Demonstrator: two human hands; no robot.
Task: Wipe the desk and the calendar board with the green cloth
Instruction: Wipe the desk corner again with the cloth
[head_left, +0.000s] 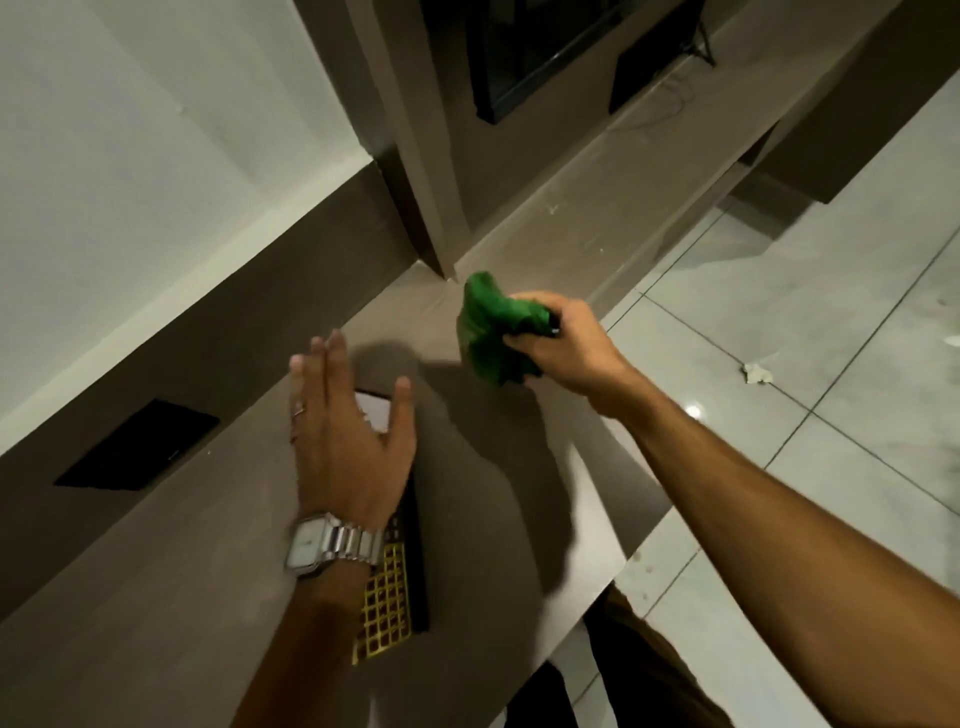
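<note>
My right hand (563, 345) is closed around a bunched green cloth (491, 332) just above the grey-brown desk (519, 467), near its far corner. My left hand (345, 431) hovers flat, fingers spread, over the calendar board (392, 582), a dark-framed board with a gold grid that lies on the desk. My hand and wrist hide most of the board. A silver watch sits on my left wrist. I cannot tell whether the hand touches the board.
A dark rectangular panel (137, 447) sits in the low wall behind the desk. A black screen (530, 52) hangs farther along. The desk's front edge drops to a glossy tiled floor (831, 312) with a crumpled paper scrap (756, 372).
</note>
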